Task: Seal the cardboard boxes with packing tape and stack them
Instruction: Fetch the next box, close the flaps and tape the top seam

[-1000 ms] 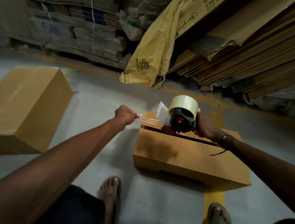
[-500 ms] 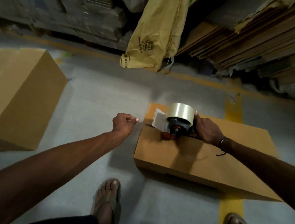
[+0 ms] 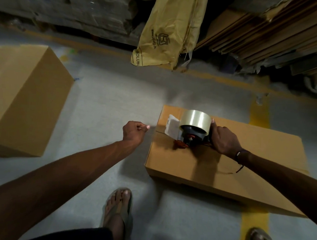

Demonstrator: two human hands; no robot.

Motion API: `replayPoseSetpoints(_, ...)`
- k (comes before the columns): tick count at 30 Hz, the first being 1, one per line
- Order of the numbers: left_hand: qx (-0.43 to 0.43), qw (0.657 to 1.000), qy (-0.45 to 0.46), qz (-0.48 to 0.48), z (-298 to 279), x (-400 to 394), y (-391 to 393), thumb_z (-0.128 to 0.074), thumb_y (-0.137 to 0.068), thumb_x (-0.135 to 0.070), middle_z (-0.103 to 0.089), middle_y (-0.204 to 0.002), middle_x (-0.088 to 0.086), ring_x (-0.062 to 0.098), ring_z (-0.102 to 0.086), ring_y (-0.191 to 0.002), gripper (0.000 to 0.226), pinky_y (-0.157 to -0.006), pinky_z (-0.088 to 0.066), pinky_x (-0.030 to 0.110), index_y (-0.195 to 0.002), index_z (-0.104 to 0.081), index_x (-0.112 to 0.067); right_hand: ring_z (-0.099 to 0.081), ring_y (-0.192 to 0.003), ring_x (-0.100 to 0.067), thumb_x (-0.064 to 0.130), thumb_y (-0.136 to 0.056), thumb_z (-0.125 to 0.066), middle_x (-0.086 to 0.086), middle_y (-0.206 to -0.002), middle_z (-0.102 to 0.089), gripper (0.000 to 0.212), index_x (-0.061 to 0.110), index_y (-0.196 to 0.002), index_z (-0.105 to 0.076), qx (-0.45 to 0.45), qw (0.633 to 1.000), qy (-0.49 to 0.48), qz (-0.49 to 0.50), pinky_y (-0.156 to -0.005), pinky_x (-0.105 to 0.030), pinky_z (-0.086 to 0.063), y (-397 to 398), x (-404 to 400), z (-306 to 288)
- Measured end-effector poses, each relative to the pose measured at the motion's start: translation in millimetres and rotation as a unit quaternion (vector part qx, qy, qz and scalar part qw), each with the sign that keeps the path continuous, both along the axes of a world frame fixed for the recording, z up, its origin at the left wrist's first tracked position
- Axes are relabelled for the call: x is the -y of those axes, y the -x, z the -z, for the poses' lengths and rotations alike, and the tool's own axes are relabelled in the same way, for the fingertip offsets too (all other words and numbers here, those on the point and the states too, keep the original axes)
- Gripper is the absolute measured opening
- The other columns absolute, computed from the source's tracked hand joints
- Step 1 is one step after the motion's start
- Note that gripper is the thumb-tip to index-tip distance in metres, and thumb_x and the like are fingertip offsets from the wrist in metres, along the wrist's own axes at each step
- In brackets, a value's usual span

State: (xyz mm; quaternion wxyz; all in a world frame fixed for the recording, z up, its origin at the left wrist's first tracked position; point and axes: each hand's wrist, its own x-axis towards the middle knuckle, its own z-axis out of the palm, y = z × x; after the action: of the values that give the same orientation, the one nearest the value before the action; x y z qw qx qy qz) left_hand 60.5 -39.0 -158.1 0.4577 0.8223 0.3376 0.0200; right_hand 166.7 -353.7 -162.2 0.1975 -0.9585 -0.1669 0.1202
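A flat cardboard box (image 3: 261, 160) lies on the floor at centre right, its top flaps closed along a centre seam. A tape dispenser (image 3: 189, 132) with a clear tape roll sits on the seam near the box's left end. My right hand (image 3: 223, 139) grips the dispenser's handle. My left hand (image 3: 134, 132) hovers just left of the box's end with fingers pinched together, holding the free end of the clear tape, which is barely visible. A second, taller cardboard box (image 3: 26, 99) stands at the left.
Flattened cardboard sheets (image 3: 267, 28) are stacked at the back right, and a yellow sack (image 3: 168, 33) hangs down beside them. Bundled cardboard (image 3: 68, 10) fills the back left. Yellow floor lines (image 3: 259, 115) cross under the box. My sandalled feet (image 3: 118, 207) stand near the box.
The dispenser has come down from above the box onto the seam. My left hand stays off the box's left end, pinching the tape. The view tilted downward and closer.
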Motion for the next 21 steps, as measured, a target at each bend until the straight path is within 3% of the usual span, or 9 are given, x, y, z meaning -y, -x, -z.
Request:
replayPoseSetpoints(4, -0.006, 1.000, 0.002, -0.006, 6.6, -3.8, -0.8, -0.079, -0.093, -0.025, -0.074, -0.087, 0.004, 0.018, -0.068, -0.086, 0.019, -0.077, -0.044, 0.022, -0.095, -0.081, -0.006, -0.054, -0.064, -0.028, 0.062, -0.103, -0.002, -0.008, -0.064, -0.055, 0.080, 0.010, -0.078, -0.057, 0.007, 1.000, -0.016, 0.013, -0.062, -0.036, -0.040, 0.1, -6.4, -2.8)
replayPoseSetpoints(7, -0.010, 1.000, 0.004, -0.010, 12.1, -3.2, -0.7, -0.079, -0.093, -0.024, -0.074, -0.089, 0.005, 0.017, -0.066, -0.086, 0.020, -0.078, -0.044, 0.022, -0.094, -0.081, -0.005, -0.053, -0.061, -0.023, 0.067, -0.098, 0.005, -0.006, -0.063, -0.055, 0.086, 0.011, -0.083, -0.059, 0.011, 1.000, -0.007, 0.006, -0.057, -0.033, -0.032, -2.3, -6.4, 1.0)
replayPoseSetpoints(11, -0.010, 1.000, 0.011, -0.019, 21.6, -0.1, -1.5, -0.080, -0.092, -0.023, -0.075, -0.087, 0.004, 0.017, -0.067, -0.085, 0.018, -0.077, -0.044, 0.022, -0.092, -0.081, -0.005, -0.054, -0.060, -0.023, 0.071, -0.094, 0.008, -0.006, -0.062, -0.056, 0.089, 0.013, -0.083, -0.059, 0.010, 1.000, -0.007, -0.011, -0.060, -0.033, -0.038, -3.5, -4.9, 3.3)
replayPoseSetpoints(17, -0.043, 0.997, 0.039, -0.043, 38.2, 18.3, -2.6, -0.075, -0.096, -0.026, -0.069, -0.078, 0.002, 0.017, -0.062, -0.077, 0.025, -0.069, -0.045, 0.023, -0.081, -0.077, -0.007, -0.038, -0.057, -0.007, 0.061, -0.097, 0.004, 0.001, -0.063, -0.047, 0.094, -0.005, -0.117, -0.060, -0.013, 0.999, 0.032, -0.028, -0.052, -0.023, -0.018, -5.3, -2.4, 7.4)
replayPoseSetpoints(20, -0.070, 0.994, 0.059, -0.067, 42.0, 27.7, -4.5, -0.068, -0.099, -0.018, -0.072, -0.106, 0.005, 0.025, -0.067, -0.101, 0.010, -0.085, -0.052, 0.030, -0.106, -0.076, -0.016, -0.040, -0.059, -0.013, 0.054, -0.102, 0.000, -0.002, -0.068, -0.047, 0.087, -0.011, -0.117, -0.057, -0.011, 0.999, 0.046, -0.024, -0.056, -0.029, -0.024, -5.2, -2.9, 7.2)
replayPoseSetpoints(21, -0.096, 0.991, 0.064, -0.063, 44.2, 27.3, -4.7, -0.067, -0.099, -0.017, -0.068, -0.121, 0.009, 0.029, -0.066, -0.111, 0.023, -0.092, -0.054, 0.034, -0.122, -0.071, -0.014, -0.041, -0.060, -0.015, 0.049, -0.106, -0.004, -0.003, -0.069, -0.048, 0.080, -0.011, -0.117, -0.057, -0.008, 0.999, 0.047, -0.014, -0.057, -0.029, -0.026, -5.3, -3.0, 8.0)
